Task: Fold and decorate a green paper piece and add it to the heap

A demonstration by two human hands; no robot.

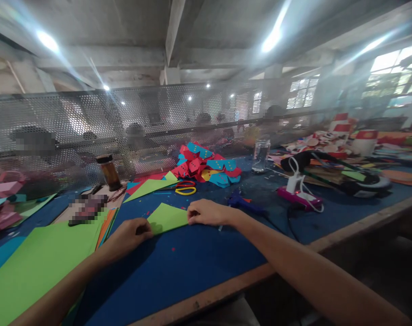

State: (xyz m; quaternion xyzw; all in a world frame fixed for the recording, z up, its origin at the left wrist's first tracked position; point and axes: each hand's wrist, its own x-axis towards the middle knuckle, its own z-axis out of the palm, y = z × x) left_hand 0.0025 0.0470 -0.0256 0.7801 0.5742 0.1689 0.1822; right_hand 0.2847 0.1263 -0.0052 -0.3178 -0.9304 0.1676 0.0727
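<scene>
A light-green piece of folded-looking paper (168,219) lies on the blue tabletop between my hands. The curled fingers of my left hand (138,230) pinch its left corner. At its right end, my right hand (206,213) grips the edge with closed fingers; the fingertips are partly hidden. Just beyond lie yellow-and-red-handled scissors (186,190) and another green paper piece (151,186). Large green sheets (39,258) are stacked by my left forearm. A blue glue gun (244,202) rests past my right wrist.
Red and blue dotted paper shapes (206,165) are heaped against the perforated metal screen (165,113). A glass (260,156), a dark-lidded bottle (109,173), a purple power strip (299,199) with cables and a black headband-like item (358,181) stand around. The table's wooden edge (206,303) runs in front.
</scene>
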